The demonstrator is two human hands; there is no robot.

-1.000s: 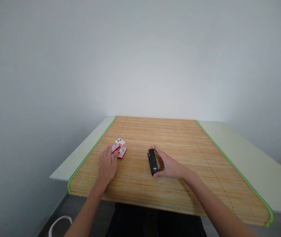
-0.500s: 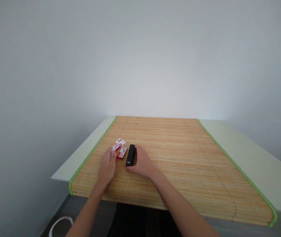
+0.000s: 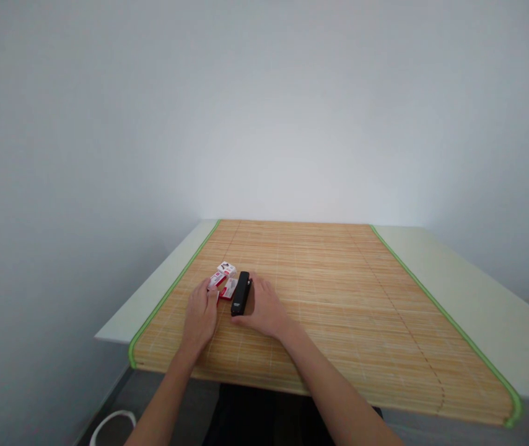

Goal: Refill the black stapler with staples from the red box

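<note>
A black stapler [image 3: 241,293] lies on the bamboo mat, its long side pointing away from me. My right hand [image 3: 264,308] curves around it from the right, thumb at the near end and fingers by the far end. To its left lie several small red-and-white boxes, one of them a flat box [image 3: 228,288] right beside the stapler. Another box [image 3: 217,279] is partly under my left fingertips, and a white box [image 3: 226,268] sits farthest back. My left hand [image 3: 201,314] rests palm down with fingers stretched over the nearest boxes, partly hiding them.
The bamboo mat [image 3: 339,310] with green edging covers the middle of a white table [image 3: 459,285]. A wall stands behind the table and another at the left. Below on the floor at the left, a white rounded rim [image 3: 114,414] shows.
My right hand has slid the stapler slightly left, closer to the boxes, and it is tilted a little more. My left hand and the boxes have hardly moved.
</note>
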